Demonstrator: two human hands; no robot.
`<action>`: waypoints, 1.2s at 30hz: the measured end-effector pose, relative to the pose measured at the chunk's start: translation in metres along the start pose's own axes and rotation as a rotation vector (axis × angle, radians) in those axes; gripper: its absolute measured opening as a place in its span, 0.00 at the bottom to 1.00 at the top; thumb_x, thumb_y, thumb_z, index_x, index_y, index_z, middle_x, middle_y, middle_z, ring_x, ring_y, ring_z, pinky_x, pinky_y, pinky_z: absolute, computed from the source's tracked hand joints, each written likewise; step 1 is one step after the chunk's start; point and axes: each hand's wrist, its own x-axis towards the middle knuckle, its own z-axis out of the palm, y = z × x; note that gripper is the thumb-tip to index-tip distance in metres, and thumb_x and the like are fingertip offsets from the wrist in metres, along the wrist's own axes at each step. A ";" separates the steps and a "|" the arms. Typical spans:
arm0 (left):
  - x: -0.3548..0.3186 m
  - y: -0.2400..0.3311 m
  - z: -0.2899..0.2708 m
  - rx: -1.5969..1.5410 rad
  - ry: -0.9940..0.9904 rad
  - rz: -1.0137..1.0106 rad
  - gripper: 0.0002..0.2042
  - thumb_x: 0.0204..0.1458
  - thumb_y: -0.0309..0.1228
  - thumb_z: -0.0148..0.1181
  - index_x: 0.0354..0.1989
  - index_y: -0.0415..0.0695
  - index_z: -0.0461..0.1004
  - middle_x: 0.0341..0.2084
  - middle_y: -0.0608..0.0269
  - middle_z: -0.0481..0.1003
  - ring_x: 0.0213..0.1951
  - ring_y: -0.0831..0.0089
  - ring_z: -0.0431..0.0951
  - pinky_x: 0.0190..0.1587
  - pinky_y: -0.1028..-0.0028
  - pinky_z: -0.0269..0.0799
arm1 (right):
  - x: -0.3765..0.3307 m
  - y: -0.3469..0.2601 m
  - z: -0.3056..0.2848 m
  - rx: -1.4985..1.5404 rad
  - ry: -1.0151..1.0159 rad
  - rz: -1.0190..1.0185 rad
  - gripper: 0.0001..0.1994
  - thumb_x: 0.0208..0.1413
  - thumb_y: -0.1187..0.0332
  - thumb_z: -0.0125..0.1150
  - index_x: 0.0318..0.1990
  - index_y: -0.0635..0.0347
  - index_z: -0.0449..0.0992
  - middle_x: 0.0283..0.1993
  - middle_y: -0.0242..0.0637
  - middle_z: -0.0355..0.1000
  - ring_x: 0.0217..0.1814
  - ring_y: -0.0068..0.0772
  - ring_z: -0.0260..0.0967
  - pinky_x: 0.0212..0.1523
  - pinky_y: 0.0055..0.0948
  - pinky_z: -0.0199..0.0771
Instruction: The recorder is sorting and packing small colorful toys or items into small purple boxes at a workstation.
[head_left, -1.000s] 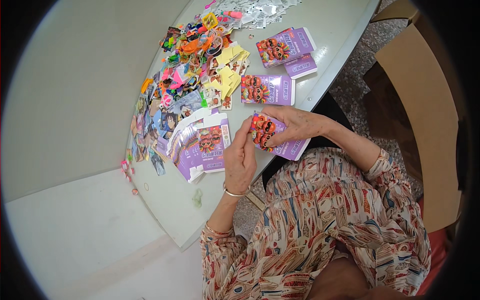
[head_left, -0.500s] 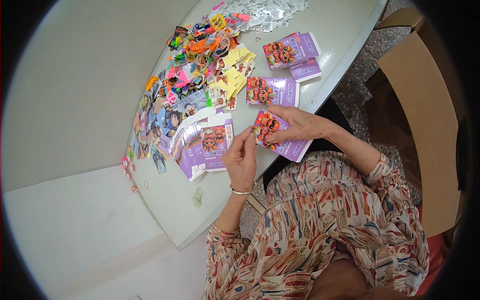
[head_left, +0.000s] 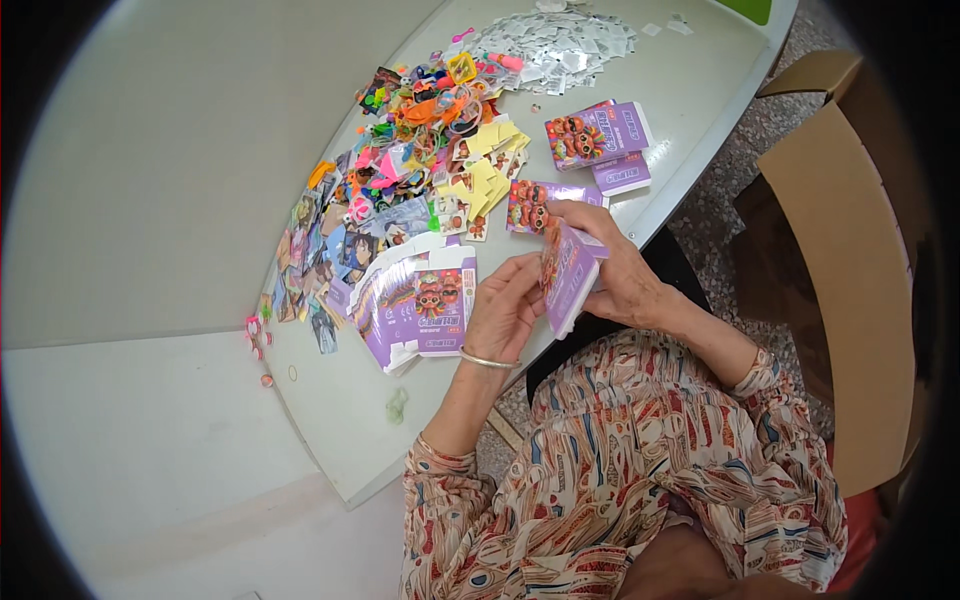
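As your right hand (head_left: 628,284) clasps the box (head_left: 574,283), tilted between your hands, your left hand (head_left: 503,308) curls at its edge, pinch unclear; likely light, crushable card, so hold the edges gently.

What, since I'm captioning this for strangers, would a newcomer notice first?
Probably the heap of bright trinkets on the pale table, left of the picture's upper middle, with white pieces beside it. Next, the purple box in the right hand, just right of centre, the left hand close at its side.
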 end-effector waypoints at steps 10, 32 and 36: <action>0.056 0.077 -0.095 1.864 0.424 0.878 0.18 0.45 0.37 0.67 0.43 0.43 0.77 0.45 0.51 0.73 0.48 0.52 0.69 0.51 0.60 0.63 | 0.008 -0.016 -0.033 -0.265 -0.148 0.281 0.42 0.39 0.63 0.72 0.60 0.68 0.53 0.50 0.52 0.62 0.50 0.53 0.64 0.50 0.41 0.68; 0.017 0.103 -0.020 0.906 0.230 0.640 0.02 0.53 0.22 0.59 0.33 0.37 0.75 0.26 0.67 0.78 0.27 0.86 0.71 0.31 0.84 0.67 | 0.044 -0.028 -0.020 -0.606 -0.379 0.183 0.43 0.34 0.64 0.73 0.61 0.67 0.57 0.38 0.43 0.63 0.40 0.41 0.61 0.41 0.35 0.66; 0.013 0.086 -0.008 1.202 0.150 0.649 0.03 0.52 0.22 0.59 0.33 0.37 0.77 0.31 0.61 0.81 0.29 0.82 0.76 0.33 0.79 0.70 | 0.045 -0.029 -0.018 -0.590 -0.382 0.168 0.44 0.34 0.64 0.73 0.61 0.68 0.57 0.37 0.43 0.64 0.40 0.41 0.61 0.41 0.34 0.66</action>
